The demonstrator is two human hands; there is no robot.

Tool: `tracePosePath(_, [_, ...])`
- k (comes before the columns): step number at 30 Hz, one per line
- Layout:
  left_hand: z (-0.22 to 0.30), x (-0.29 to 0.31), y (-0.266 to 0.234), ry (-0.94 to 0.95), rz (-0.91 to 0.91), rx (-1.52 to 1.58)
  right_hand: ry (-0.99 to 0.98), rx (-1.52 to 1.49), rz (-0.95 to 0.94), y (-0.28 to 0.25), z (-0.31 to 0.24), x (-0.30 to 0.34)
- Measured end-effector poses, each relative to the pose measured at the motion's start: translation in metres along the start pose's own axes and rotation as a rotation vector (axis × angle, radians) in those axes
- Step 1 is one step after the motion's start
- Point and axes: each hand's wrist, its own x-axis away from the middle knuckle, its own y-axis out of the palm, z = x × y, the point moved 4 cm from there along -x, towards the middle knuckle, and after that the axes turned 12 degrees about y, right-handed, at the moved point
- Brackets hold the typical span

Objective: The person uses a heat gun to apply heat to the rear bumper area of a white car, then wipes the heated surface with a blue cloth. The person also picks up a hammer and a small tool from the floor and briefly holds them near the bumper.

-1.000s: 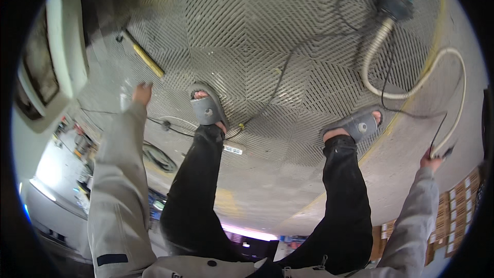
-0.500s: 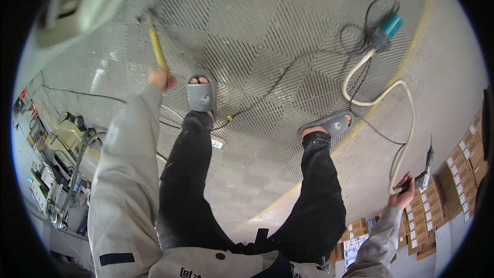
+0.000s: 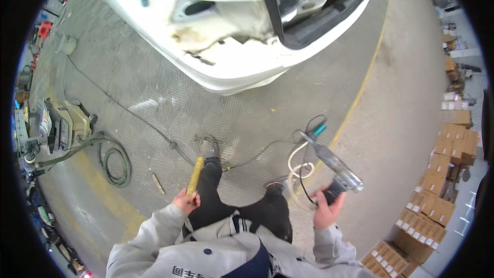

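Observation:
My left hand (image 3: 186, 202) is closed around the lower end of a yellow-handled hammer (image 3: 195, 176). The hammer points away from me, its dark head over my left foot. In my right hand (image 3: 328, 212) is a pistol-grip tool (image 3: 337, 169) with a black handle and a silver metal barrel. Its long front end points far and left, blurred by motion. A beige hose (image 3: 292, 167) loops on the floor beside this tool. Past the hose lies a teal-and-dark power tool (image 3: 319, 129) with a black cord. My hands are well apart, one on either side of my legs.
Ahead stands a white car body (image 3: 221, 74) with an opening edged in black. Left are a beige machine (image 3: 72, 123) and a coiled green hose (image 3: 116, 167). A black cable (image 3: 139, 118) crosses the patterned floor. Cardboard boxes (image 3: 435, 190) are stacked at right.
My view has lifted, bringing the car body into full sight. Both hands have come closer to my body, still holding the hammer and the pistol-grip tool. The tool's tip has swung leftward.

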Motion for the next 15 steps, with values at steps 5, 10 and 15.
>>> tracePosePath(5, [0.125,0.133,0.03,0.379,-0.342,-0.5,0.046,0.161,-0.293,0.108,-0.075,0.015])
tracePosePath(10, [0.251,0.113,0.064,0.511,-0.178,-0.454,-0.077,0.228,-0.318,0.237,-0.1,-0.021])
tracePosePath(15, [0.299,0.098,0.09,0.794,-0.155,-0.457,-0.05,0.326,-0.328,0.291,-0.125,-0.049])
